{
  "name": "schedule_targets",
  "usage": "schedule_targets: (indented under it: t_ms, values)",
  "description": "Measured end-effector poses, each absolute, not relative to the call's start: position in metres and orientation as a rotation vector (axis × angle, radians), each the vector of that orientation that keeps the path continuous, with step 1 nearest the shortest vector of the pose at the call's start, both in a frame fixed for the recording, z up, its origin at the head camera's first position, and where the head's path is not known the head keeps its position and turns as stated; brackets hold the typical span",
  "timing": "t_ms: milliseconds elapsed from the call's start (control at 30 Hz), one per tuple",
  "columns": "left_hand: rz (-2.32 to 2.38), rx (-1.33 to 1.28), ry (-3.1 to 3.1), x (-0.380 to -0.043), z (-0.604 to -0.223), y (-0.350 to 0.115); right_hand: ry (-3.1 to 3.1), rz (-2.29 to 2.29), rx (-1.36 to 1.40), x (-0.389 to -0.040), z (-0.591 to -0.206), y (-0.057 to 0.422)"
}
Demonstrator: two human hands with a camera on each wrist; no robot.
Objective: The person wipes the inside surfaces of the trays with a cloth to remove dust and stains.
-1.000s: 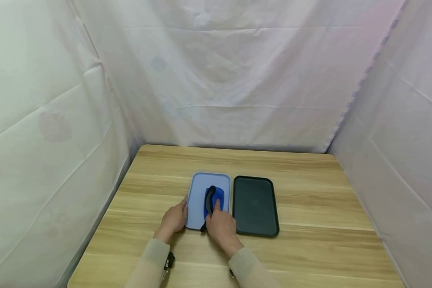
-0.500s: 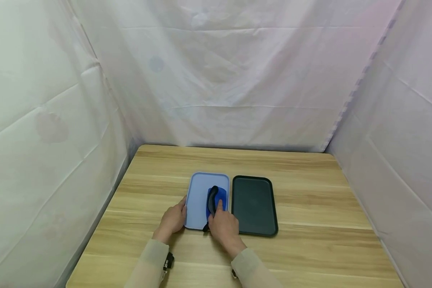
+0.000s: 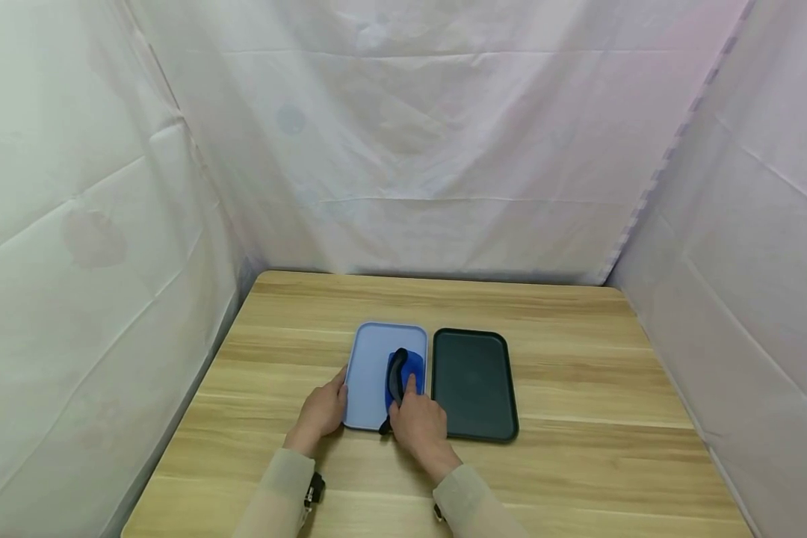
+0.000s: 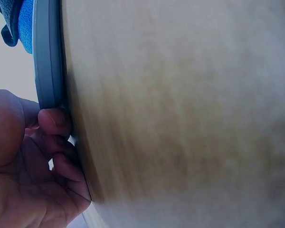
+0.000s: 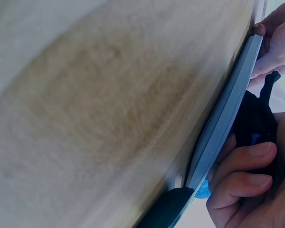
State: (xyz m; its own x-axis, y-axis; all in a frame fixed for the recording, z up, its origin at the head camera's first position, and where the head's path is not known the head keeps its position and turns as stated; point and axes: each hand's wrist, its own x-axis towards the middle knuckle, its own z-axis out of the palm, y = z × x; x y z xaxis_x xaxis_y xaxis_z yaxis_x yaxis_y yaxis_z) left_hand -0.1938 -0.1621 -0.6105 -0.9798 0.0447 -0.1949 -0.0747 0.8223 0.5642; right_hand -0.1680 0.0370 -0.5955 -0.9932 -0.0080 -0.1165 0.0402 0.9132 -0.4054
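On a light blue tray (image 3: 370, 373) lies a fuzzy bright blue piece with a curved black strip (image 3: 397, 373) along it and a black strap end at its near side; I cannot tell its exact kind. My right hand (image 3: 418, 426) holds this piece, with the index finger stretched over the blue part and other fingers curled at the black part in the right wrist view. The left hand (image 3: 324, 409) grips the tray's left edge near its front corner. In the left wrist view its fingertips (image 4: 54, 121) meet the tray's rim.
A dark green tray (image 3: 474, 385) lies just right of the light blue one, a narrow gap between them. Both are on a wooden table (image 3: 578, 418). White cloth sheets (image 3: 410, 149) hang behind the table and along both sides.
My right hand has shifted slightly to the right across the light blue tray, taking the blue piece along. Over the last half second it barely moves. The left hand keeps its hold.
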Motion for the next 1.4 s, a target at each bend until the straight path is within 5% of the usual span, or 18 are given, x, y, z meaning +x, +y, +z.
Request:
schedule_targets:
  t_ms: [1067, 1400]
  values:
    - [0.812, -0.202, 2.865, -0.192, -0.599, -0.158, 3.037, -0.796, -0.091, -0.169, -0.585, 0.055]
    - [1.016, -0.136, 2.917, -0.183, -0.574, -0.118, 3.043, -0.800, 0.013, -0.173, -0.580, 0.079]
